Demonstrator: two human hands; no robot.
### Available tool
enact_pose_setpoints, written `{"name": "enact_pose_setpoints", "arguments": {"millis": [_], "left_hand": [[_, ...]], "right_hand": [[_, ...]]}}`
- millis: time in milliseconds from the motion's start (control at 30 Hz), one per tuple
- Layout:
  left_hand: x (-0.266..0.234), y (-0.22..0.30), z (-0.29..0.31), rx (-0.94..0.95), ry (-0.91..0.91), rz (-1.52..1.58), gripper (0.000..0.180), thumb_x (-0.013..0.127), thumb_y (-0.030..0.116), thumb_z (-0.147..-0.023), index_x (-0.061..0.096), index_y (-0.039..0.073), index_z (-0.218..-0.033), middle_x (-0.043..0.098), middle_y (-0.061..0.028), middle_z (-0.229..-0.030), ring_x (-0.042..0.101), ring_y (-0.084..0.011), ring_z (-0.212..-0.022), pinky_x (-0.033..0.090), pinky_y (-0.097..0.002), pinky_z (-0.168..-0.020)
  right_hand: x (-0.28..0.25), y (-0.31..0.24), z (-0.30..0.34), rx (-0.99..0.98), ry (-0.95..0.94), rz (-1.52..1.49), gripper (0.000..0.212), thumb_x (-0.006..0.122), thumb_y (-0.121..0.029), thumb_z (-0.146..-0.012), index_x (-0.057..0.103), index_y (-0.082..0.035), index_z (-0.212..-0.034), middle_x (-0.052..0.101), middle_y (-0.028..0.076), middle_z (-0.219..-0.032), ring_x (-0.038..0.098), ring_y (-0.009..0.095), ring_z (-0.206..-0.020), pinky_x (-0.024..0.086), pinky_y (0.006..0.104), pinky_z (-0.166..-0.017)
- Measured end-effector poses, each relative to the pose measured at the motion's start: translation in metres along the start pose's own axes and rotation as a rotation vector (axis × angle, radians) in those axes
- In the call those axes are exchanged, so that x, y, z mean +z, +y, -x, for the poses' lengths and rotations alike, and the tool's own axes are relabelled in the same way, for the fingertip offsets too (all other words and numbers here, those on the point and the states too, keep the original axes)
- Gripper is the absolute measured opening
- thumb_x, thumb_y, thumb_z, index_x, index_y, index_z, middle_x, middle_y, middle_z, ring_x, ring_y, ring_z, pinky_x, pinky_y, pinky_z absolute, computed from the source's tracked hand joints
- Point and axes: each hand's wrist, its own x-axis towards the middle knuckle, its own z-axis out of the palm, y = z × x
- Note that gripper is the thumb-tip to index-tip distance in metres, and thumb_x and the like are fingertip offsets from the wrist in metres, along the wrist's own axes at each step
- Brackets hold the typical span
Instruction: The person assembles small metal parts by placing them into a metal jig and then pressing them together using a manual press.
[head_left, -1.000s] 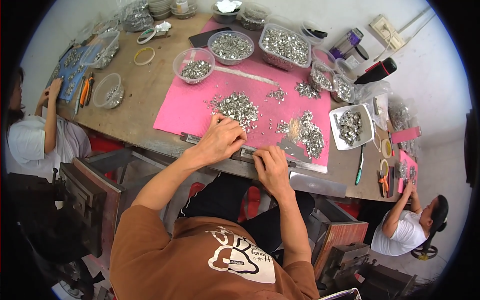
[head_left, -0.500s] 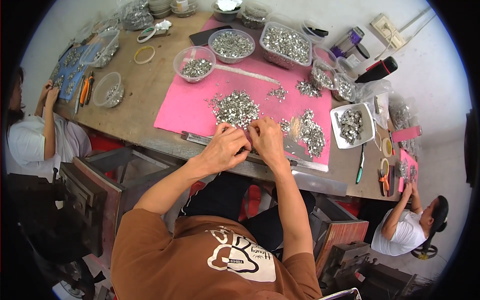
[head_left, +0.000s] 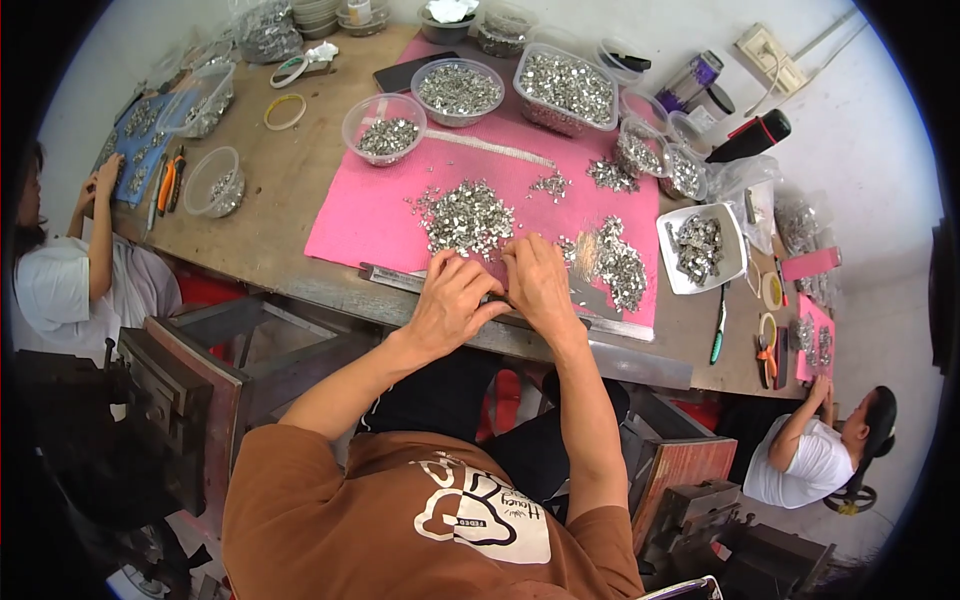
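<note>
My left hand [head_left: 450, 303] and my right hand [head_left: 538, 283] meet at the front edge of a pink mat [head_left: 340, 215]. Both have curled fingers pinched close together; whatever small thing they grip is hidden by the fingers. Just beyond them lies a heap of small shiny metal pieces [head_left: 468, 215]. A metal strip [head_left: 393, 277] runs along the mat's edge under my hands. Right of my right hand, a second pile of metal pieces [head_left: 622, 262] spreads beside a worn patch of the mat.
Plastic tubs of metal pieces, including a round tub [head_left: 459, 90] and a rectangular tub [head_left: 567, 88], stand at the back. A white tray [head_left: 703, 248] sits at right, near a green-handled tool [head_left: 718, 335]. Co-workers sit at left [head_left: 75, 270] and right [head_left: 812, 450]. Orange-handled pliers [head_left: 176, 180] lie at left.
My left hand has turned slightly and its thumb reaches further toward my right hand. Both hands stay at the mat's edge. The view has shifted slightly.
</note>
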Motion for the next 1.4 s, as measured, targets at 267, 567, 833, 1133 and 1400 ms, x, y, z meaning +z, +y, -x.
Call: {"name": "enact_pose_setpoints", "arguments": {"millis": [267, 567, 833, 1133, 1400], "left_hand": [[0.005, -0.007, 0.007, -0.01, 0.042, 0.059, 0.026, 0.08, 0.02, -0.082, 0.068, 0.006, -0.1, 0.063, -0.006, -0.093, 0.059, -0.0261, -0.089, 0.039, -0.0443, -0.099], [-0.005, -0.005, 0.002, 0.064, -0.061, 0.089, 0.014, 0.072, 0.008, -0.085, 0.063, 0.005, -0.095, 0.058, -0.0077, -0.092, 0.055, -0.0286, -0.091, 0.039, -0.045, -0.099], [0.001, 0.004, 0.006, -0.012, -0.012, 0.078, 0.013, 0.072, 0.006, -0.085, 0.063, 0.005, -0.095, 0.06, -0.0066, -0.094, 0.057, -0.028, -0.094, 0.035, -0.0504, -0.108], [-0.001, -0.001, 0.008, 0.036, -0.037, 0.047, 0.013, 0.07, 0.005, -0.087, 0.063, 0.005, -0.098, 0.058, -0.0079, -0.095, 0.056, -0.0285, -0.096, 0.034, -0.0559, -0.112], [-0.005, -0.002, 0.009, -0.044, 0.016, 0.112, 0.011, 0.071, 0.003, -0.086, 0.065, 0.006, -0.095, 0.062, -0.0069, -0.095, 0.059, -0.0273, -0.094, 0.033, -0.0558, -0.111]], "right_hand": [[-0.029, -0.018, 0.042, 0.03, 0.01, -0.175, 0.014, 0.066, 0.002, -0.088, 0.057, -0.002, -0.097, 0.057, 0.013, -0.091, 0.056, 0.033, -0.085, 0.042, 0.0428, -0.077], [-0.025, -0.032, 0.054, -0.042, 0.03, 0.013, 0.015, 0.066, 0.001, -0.087, 0.058, 0.0, -0.099, 0.056, 0.015, -0.094, 0.055, 0.032, -0.086, 0.045, 0.043, -0.077], [-0.023, -0.034, 0.058, -0.082, 0.063, 0.108, 0.018, 0.066, 0.001, -0.086, 0.06, 0.002, -0.103, 0.057, 0.015, -0.095, 0.056, 0.032, -0.085, 0.045, 0.0428, -0.076], [-0.013, -0.008, 0.02, 0.01, 0.12, -0.026, 0.012, 0.07, -0.003, -0.087, 0.068, -0.005, -0.099, 0.06, 0.01, -0.093, 0.059, 0.029, -0.089, 0.044, 0.0416, -0.08], [0.009, 0.006, -0.003, -0.004, 0.06, 0.072, 0.01, 0.068, -0.005, -0.087, 0.068, -0.004, -0.098, 0.058, 0.011, -0.09, 0.056, 0.03, -0.09, 0.042, 0.0424, -0.082]]}}
